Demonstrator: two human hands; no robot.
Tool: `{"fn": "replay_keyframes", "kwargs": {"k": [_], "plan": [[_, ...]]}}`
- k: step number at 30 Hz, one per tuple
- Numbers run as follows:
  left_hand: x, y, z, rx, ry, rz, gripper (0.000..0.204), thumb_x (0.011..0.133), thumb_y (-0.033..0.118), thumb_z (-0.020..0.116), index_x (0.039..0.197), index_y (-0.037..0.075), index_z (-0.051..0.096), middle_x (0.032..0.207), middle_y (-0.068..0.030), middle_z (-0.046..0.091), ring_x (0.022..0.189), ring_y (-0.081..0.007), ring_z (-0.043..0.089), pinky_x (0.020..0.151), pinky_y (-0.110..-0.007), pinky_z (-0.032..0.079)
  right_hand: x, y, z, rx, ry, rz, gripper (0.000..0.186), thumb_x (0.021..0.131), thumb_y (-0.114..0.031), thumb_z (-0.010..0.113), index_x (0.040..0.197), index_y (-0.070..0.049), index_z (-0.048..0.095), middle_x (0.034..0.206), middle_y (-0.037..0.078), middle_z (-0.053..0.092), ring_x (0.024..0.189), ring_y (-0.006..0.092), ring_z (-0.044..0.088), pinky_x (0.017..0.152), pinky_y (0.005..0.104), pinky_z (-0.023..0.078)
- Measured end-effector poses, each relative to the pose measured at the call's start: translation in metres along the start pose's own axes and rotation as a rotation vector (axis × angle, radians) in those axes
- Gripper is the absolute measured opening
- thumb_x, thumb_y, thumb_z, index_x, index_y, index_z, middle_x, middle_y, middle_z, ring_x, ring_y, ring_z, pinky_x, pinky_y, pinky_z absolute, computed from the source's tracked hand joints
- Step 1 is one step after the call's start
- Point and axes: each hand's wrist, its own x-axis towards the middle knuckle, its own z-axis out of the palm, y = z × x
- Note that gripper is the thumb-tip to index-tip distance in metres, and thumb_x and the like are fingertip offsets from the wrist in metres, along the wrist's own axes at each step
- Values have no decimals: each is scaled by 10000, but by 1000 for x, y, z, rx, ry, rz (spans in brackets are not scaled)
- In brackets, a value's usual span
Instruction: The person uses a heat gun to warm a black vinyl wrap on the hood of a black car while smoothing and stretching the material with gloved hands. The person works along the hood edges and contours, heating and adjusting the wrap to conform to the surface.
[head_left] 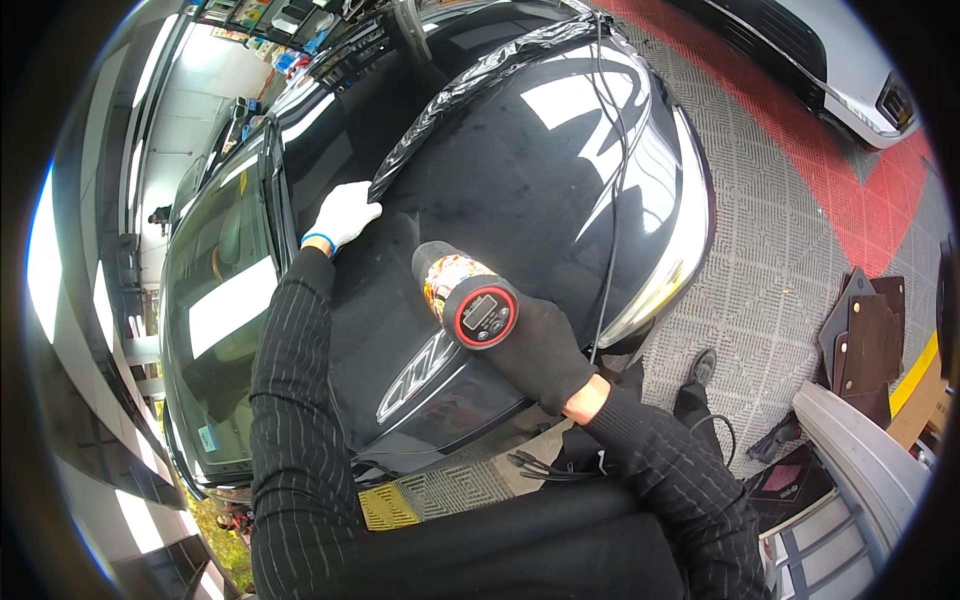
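Note:
My left hand [341, 214], in a white glove with a blue cuff, is closed at the near end of a crinkled strip of glossy black film [455, 98]. That strip runs away along the edge of the black car hood [500, 170]. In my black-gloved right hand [540, 355] is a heat gun [452, 278] with a patterned body and a red-ringed display at its back. Its dark nozzle points toward the hood, a little right of my left hand. My right fingers are partly hidden by the gun.
A black cable [618, 170] lies across the hood and hangs down past the headlight [655, 305]. The windshield [225, 290] is at left. Grey and red floor tiles [760, 220] lie at right, with brown mats [868, 340] on them. A white car [850, 60] stands at far right.

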Motion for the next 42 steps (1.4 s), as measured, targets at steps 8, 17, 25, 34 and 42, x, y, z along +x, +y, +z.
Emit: {"fn": "replay_keyframes", "kwargs": {"k": [8, 17, 25, 34, 42], "plan": [[-5, 8, -5, -24, -20, 26, 337, 876, 320, 704, 1039, 26, 723, 992, -239, 741, 994, -455, 697, 884, -510, 543, -3, -1, -5, 0, -2, 18, 370, 943, -269, 781, 1247, -84, 681, 1012, 211, 777, 967, 436, 752, 827, 510, 601], [-6, 6, -10, -160, -101, 5, 374, 891, 355, 740, 1059, 26, 687, 952, -207, 720, 947, -394, 697, 866, -471, 524, -2, -9, -13, 47, -37, 98, 400, 951, -272, 780, 1296, -92, 686, 1086, 212, 778, 1030, 429, 751, 867, 490, 607], [7, -7, -24, -232, -164, -33, 557, 1036, 538, 641, 1390, 114, 564, 1241, -254, 719, 1205, -446, 670, 1045, -491, 491, 7, -12, -18, 26, -23, 72, 399, 924, -255, 812, 1265, -84, 699, 1083, 216, 774, 1037, 425, 748, 863, 488, 611], [47, 6, -18, -182, -126, -14, 513, 883, 160, 641, 1383, 85, 551, 1178, -287, 729, 1144, -473, 702, 976, -520, 535, 9, -10, -21, 32, -15, 88, 416, 926, -287, 820, 1264, -77, 700, 1102, 216, 776, 1038, 421, 750, 866, 481, 612], [64, 13, 14, -91, 56, -146, 573, 818, 374, 805, 1213, 2, 621, 1133, -292, 748, 1103, -455, 719, 969, -483, 555, 12, -11, -21, 54, -7, 71, 459, 934, -345, 830, 1288, -82, 700, 1107, 211, 778, 1053, 413, 751, 880, 474, 606]]}}
